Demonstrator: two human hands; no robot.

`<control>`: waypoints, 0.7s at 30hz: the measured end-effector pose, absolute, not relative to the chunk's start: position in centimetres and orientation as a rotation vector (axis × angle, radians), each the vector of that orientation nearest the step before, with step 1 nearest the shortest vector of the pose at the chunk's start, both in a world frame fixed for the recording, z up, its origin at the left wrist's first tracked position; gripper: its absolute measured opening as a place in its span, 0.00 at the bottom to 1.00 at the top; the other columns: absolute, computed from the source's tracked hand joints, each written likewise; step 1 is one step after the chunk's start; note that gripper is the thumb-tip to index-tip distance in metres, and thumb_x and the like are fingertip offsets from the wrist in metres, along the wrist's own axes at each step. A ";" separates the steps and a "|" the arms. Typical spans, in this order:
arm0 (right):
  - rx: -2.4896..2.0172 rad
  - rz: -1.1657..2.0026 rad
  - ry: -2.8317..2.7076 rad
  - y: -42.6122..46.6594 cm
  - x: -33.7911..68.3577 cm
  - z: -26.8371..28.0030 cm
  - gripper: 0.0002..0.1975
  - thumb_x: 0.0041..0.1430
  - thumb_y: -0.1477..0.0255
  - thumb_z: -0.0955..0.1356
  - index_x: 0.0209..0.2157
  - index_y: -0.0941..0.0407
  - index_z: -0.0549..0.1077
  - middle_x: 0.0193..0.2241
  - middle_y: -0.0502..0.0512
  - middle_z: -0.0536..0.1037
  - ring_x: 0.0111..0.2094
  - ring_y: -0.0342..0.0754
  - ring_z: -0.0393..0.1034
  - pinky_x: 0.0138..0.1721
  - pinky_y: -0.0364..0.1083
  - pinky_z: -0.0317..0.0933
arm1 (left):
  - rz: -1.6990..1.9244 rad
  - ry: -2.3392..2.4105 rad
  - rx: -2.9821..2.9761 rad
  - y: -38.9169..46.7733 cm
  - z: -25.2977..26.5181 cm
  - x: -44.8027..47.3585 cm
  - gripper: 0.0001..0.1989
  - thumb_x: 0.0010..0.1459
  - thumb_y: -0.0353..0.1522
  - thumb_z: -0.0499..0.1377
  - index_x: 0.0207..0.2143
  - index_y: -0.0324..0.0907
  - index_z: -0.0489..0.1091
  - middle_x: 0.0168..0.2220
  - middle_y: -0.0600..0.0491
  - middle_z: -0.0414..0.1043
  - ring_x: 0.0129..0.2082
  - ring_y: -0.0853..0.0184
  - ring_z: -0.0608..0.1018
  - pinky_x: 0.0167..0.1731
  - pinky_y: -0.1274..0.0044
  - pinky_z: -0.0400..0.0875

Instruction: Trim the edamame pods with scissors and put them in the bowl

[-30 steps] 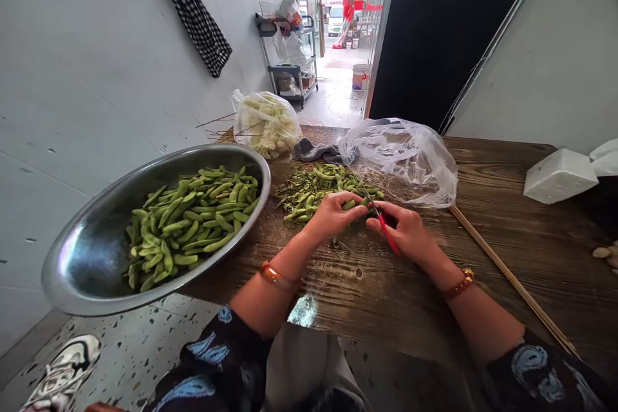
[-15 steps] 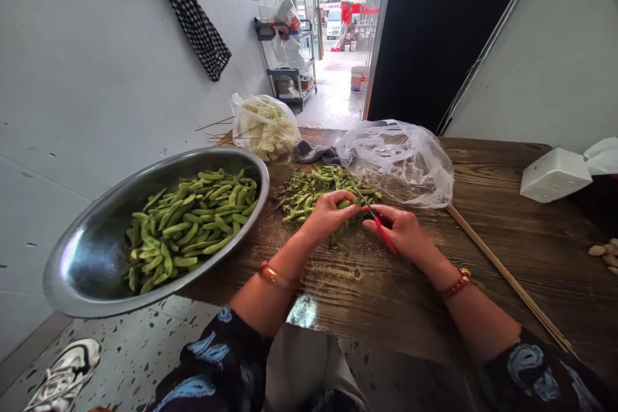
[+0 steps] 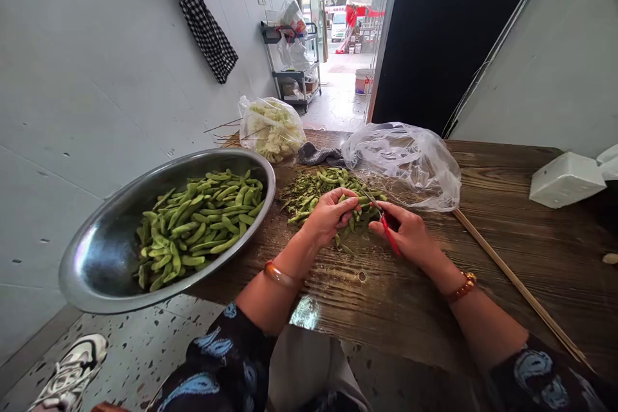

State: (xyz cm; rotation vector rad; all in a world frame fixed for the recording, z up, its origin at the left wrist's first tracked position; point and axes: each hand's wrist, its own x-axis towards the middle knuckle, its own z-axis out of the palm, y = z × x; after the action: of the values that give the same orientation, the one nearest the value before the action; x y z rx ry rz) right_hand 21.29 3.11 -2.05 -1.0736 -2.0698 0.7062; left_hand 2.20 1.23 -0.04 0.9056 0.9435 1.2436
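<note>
Over a heap of edamame pods and trimmings (image 3: 309,188), my left hand (image 3: 331,214) is closed in a pinch, with a bit of green pod showing at its fingers. Just to its right, my right hand (image 3: 408,235) grips red-handled scissors (image 3: 387,232), whose metal blades point up and left towards the left fingertips. The blades look slightly parted and do not clearly touch the pod. To the left, a large steel basin (image 3: 99,257) holds many green edamame pods (image 3: 203,219).
Behind the heap are a bag of cauliflower pieces (image 3: 273,129), a grey cloth (image 3: 321,154) and a crumpled clear plastic bag (image 3: 410,164). Thin wooden sticks (image 3: 516,280) lie across the right of the wooden table (image 3: 367,309). A white box (image 3: 562,179) stands at the far right.
My hands have drawn slightly apart, the left fingertips now away from the scissors. The whole view has shifted a little, so things appear further right.
</note>
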 end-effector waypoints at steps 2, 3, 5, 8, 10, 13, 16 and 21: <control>-1.070 0.703 -2.067 3.1 21.3 -2.0 0.28 0.55 0.54 0.68 0.49 0.61 0.74 0.28 0.53 0.75 0.27 0.46 0.66 0.31 0.44 0.63 | 1.211 0.949 0.923 1.1 -0.1 2.3 0.16 0.46 0.37 0.67 0.32 0.37 0.66 0.25 0.56 0.70 0.14 0.82 0.60 0.13 0.86 0.44; -1.067 0.705 -2.065 3.1 21.3 -2.0 0.28 0.55 0.54 0.68 0.49 0.62 0.74 0.28 0.53 0.75 0.28 0.46 0.66 0.31 0.44 0.62 | 1.203 0.949 0.929 1.1 -0.1 2.4 0.16 0.46 0.37 0.67 0.32 0.37 0.66 0.25 0.56 0.70 0.14 0.82 0.60 0.13 0.86 0.44; -1.068 0.705 -2.066 3.1 21.3 -2.0 0.28 0.55 0.55 0.67 0.49 0.62 0.74 0.27 0.53 0.75 0.27 0.45 0.66 0.31 0.44 0.62 | 1.201 0.942 0.938 1.1 -0.2 2.4 0.16 0.46 0.37 0.67 0.32 0.37 0.66 0.25 0.56 0.70 0.14 0.82 0.60 0.13 0.86 0.45; -1.081 0.678 -2.068 3.0 21.4 -2.0 0.28 0.56 0.54 0.67 0.48 0.62 0.74 0.25 0.52 0.74 0.26 0.45 0.64 0.30 0.44 0.61 | 1.200 0.928 0.951 1.1 -0.2 2.4 0.16 0.47 0.37 0.66 0.32 0.37 0.66 0.24 0.57 0.69 0.14 0.82 0.60 0.13 0.86 0.45; -1.086 0.648 -2.070 3.0 21.4 -2.0 0.27 0.56 0.54 0.67 0.48 0.62 0.75 0.25 0.52 0.74 0.25 0.45 0.64 0.29 0.43 0.60 | 1.202 0.924 0.948 1.0 -0.1 2.4 0.16 0.47 0.37 0.66 0.31 0.37 0.65 0.23 0.58 0.68 0.14 0.82 0.60 0.13 0.86 0.45; -1.093 0.631 -2.082 3.0 21.4 -2.0 0.26 0.56 0.55 0.67 0.48 0.60 0.75 0.25 0.52 0.75 0.25 0.44 0.65 0.28 0.43 0.59 | 1.214 0.920 0.941 1.0 0.0 2.5 0.16 0.47 0.37 0.66 0.31 0.38 0.65 0.22 0.58 0.67 0.14 0.82 0.60 0.13 0.86 0.45; -1.102 0.633 -2.078 3.0 21.4 -2.0 0.25 0.57 0.55 0.67 0.47 0.60 0.76 0.24 0.51 0.74 0.24 0.44 0.64 0.27 0.42 0.58 | 1.225 0.924 0.938 1.0 0.2 2.5 0.16 0.47 0.37 0.67 0.32 0.37 0.66 0.21 0.58 0.67 0.14 0.82 0.60 0.13 0.87 0.46; -1.098 0.675 -2.013 3.1 21.6 -1.7 0.24 0.57 0.56 0.66 0.47 0.58 0.75 0.23 0.50 0.73 0.23 0.43 0.63 0.26 0.42 0.56 | 1.436 0.910 0.766 1.6 0.8 1.0 0.14 0.48 0.35 0.65 0.30 0.39 0.63 0.21 0.60 0.63 0.15 0.81 0.61 0.12 0.87 0.46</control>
State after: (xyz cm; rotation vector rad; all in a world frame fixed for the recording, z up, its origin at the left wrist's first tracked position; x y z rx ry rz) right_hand 21.59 3.12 -1.66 -1.0976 -2.0133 0.6753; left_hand 0.97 1.56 0.85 0.7659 0.9102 1.4363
